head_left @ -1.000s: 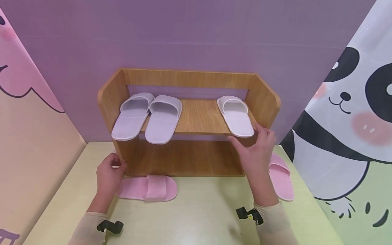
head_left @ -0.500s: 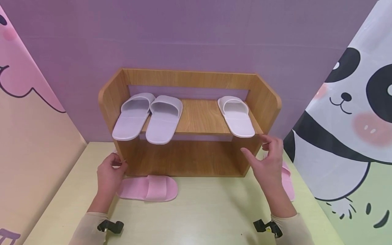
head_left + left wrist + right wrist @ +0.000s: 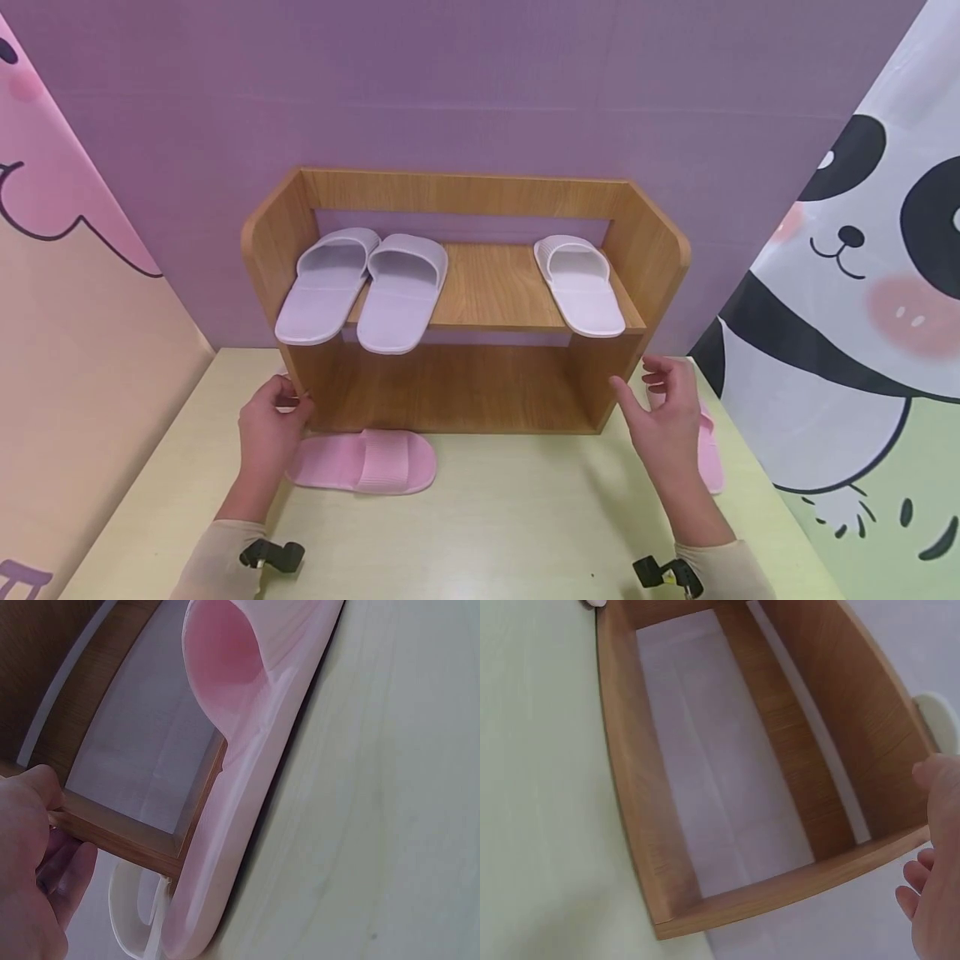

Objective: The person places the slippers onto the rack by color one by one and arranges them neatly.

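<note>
A small wooden shoe rack (image 3: 480, 383) stands on the table against the wall. My left hand (image 3: 270, 421) pinches the front edge of its left side panel between thumb and fingers, as the left wrist view also shows. By the right side panel (image 3: 648, 258) is my right hand (image 3: 666, 417), thumb and fingers spread to either side of the front edge; contact cannot be told. Three white slippers lie on the top shelf: a left slipper (image 3: 311, 312), one beside it (image 3: 393, 317) and a right slipper (image 3: 592, 308). A pink slipper (image 3: 326, 461) lies before the rack, near my left hand.
Another pink slipper (image 3: 708, 454) lies right of the rack, partly behind my right hand. In the left wrist view, a whitish slipper (image 3: 127, 907) shows outside the left panel. The pale table (image 3: 480, 533) meets a purple wall (image 3: 480, 83), with printed side walls.
My right hand has moved down and right, away from the right white slipper to lower along the right panel. The left hand and the slippers keep their places.
</note>
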`<action>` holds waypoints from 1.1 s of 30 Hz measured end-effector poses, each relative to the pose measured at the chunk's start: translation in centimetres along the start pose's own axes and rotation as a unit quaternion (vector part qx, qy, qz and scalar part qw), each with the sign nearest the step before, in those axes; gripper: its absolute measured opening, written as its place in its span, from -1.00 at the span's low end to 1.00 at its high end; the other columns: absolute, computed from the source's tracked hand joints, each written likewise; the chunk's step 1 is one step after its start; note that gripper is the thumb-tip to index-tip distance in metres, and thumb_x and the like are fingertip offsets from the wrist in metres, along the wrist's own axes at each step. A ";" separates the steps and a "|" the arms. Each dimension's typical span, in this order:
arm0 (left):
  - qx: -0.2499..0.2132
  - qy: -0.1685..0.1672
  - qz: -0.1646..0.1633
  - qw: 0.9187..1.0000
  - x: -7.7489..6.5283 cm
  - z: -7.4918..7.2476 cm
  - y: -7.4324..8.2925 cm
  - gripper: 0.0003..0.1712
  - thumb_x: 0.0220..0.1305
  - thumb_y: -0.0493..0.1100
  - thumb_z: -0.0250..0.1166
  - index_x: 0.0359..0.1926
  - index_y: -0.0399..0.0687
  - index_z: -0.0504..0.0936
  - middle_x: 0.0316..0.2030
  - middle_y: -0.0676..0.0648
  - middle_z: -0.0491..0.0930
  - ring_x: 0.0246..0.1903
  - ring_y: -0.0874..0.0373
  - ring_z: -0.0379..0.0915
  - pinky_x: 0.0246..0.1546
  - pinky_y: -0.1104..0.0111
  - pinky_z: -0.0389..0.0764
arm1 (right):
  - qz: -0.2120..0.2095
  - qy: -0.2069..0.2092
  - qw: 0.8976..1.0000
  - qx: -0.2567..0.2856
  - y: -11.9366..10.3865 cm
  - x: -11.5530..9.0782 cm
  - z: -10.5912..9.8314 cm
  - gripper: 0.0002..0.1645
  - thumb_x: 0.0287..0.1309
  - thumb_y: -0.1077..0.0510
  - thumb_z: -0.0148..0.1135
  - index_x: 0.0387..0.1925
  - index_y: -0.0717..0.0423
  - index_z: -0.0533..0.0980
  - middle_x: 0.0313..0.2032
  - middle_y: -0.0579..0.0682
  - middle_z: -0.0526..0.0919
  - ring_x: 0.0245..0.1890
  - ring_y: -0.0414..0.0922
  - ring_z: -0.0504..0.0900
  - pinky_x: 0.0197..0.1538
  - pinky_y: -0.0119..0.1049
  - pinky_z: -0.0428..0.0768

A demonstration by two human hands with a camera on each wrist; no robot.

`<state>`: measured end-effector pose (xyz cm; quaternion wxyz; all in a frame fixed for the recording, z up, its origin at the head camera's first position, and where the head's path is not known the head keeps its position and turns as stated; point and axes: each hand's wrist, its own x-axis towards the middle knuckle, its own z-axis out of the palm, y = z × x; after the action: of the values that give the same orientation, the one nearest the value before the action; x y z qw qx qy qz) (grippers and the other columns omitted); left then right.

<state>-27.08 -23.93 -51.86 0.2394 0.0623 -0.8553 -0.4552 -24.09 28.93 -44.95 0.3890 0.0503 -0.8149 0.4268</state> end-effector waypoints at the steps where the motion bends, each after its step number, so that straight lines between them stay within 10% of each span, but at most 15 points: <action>1: -0.001 0.000 0.000 1.000 0.0 0.0 0.0 -0.91 0.37 -0.32 0.41 -0.15 -0.20 0.66 -0.12 -0.24 0.81 -0.09 -0.19 0.80 -0.31 0.57 0.65 | 0.005 0.003 1.000 0.001 0.3 -0.1 0.1 -0.40 0.23 0.32 0.61 0.20 0.41 0.51 0.05 0.29 0.57 0.00 0.13 0.57 0.04 -0.38 0.47; 13: 0.002 -0.005 0.001 1.000 -0.1 0.1 0.1 -0.91 0.40 -0.32 0.40 -0.13 -0.20 0.65 -0.09 -0.25 0.80 -0.07 -0.20 0.79 -0.18 0.03 0.85 | 0.068 -0.001 0.998 0.004 3.1 -0.9 1.2 -0.47 0.37 0.34 0.47 0.29 0.34 0.51 0.16 0.20 0.64 0.11 0.00 0.65 0.14 -0.45 0.52; 33: -0.004 -0.009 -0.006 1.000 -0.1 -0.1 0.2 -0.89 0.40 -0.33 0.40 -0.12 -0.20 0.64 -0.07 -0.24 0.79 -0.04 -0.19 0.78 -0.18 0.15 0.85 | 0.090 0.037 0.995 0.033 4.8 -1.0 3.6 -0.63 0.42 0.38 0.36 0.21 0.30 0.58 0.00 0.16 0.74 -0.05 -0.35 0.63 -0.10 -0.65 0.61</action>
<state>-26.94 -23.91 -51.70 0.2292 0.0620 -0.8554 -0.4603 -27.54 29.08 -49.94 0.3767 -0.0261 -0.7867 0.4883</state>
